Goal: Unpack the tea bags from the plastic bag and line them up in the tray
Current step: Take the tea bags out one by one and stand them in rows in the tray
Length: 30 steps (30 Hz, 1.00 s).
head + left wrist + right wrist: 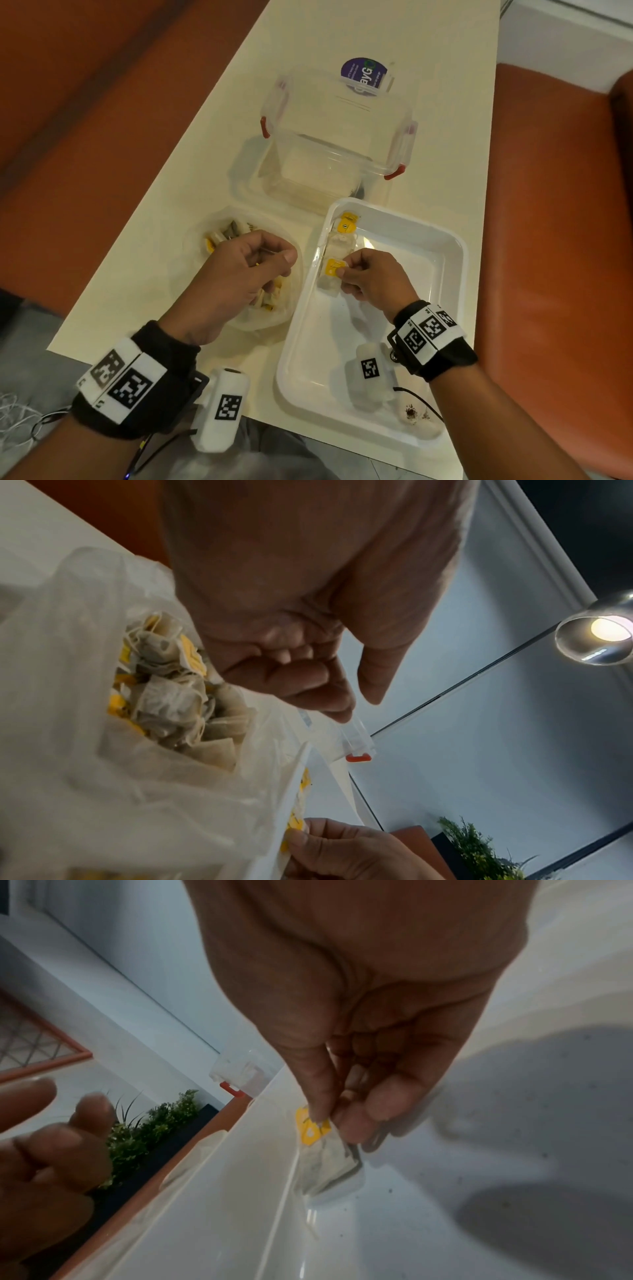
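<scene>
A clear plastic bag (219, 236) (68, 669) lies open on the table, with several tea bags (164, 696) with yellow tags inside. My left hand (246, 270) (356, 704) hovers over its mouth, fingers loosely curled, nothing visible in them. The white tray (455, 274) (445, 1204) sits to the right. My right hand (342, 272) (329, 1118) pinches a tea bag (330, 286) (329, 1167) by its yellow tag (308, 1129), low against the tray's left wall. More tea bags (342, 236) lie in the tray's far left corner.
A clear lidless container with red clasps (335, 137) stands behind the bag and tray, with its purple-labelled lid (364, 73) behind it. Orange seats (548, 240) flank the narrow cream table (191, 164). Dark crumbs (411, 413) lie in the tray's near corner.
</scene>
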Motion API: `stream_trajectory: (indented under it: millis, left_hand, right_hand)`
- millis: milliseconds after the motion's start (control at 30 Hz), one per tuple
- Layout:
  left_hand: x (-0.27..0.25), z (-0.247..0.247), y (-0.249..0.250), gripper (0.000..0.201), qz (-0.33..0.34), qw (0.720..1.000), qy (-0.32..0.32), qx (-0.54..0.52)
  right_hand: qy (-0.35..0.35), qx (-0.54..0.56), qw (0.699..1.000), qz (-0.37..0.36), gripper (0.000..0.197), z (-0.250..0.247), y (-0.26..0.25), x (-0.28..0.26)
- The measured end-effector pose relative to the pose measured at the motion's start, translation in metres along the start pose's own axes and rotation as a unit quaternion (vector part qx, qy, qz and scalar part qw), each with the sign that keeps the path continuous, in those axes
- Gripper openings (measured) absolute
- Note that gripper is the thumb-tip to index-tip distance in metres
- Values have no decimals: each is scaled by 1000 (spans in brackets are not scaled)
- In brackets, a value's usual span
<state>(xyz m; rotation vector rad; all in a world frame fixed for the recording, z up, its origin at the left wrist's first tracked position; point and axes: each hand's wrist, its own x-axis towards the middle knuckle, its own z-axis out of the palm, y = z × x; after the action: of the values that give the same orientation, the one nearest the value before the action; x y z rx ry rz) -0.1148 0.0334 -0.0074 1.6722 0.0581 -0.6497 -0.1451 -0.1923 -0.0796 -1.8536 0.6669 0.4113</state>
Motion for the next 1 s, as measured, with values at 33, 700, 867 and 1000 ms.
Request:
stream_trajectory:
  millis: [33, 700, 867, 1000]
  left_hand:
    - [1, 0, 0, 7, 0, 1000, -1, 1]
    - [12, -49, -9, 18, 77, 977, 55, 191]
    - [9, -56, -27, 23, 83, 933, 29, 348]
    - [9, -45, -34, 37, 128, 863, -25, 488]
  right_hand:
    - [-2, 15, 1000, 3, 11, 0, -1, 0]
    - [47, 4, 999, -5, 21, -2, -8, -15]
    - [45, -141, 978, -146, 9, -2, -27, -45]
    - [-31, -293, 923, -248, 21, 16, -41, -71]
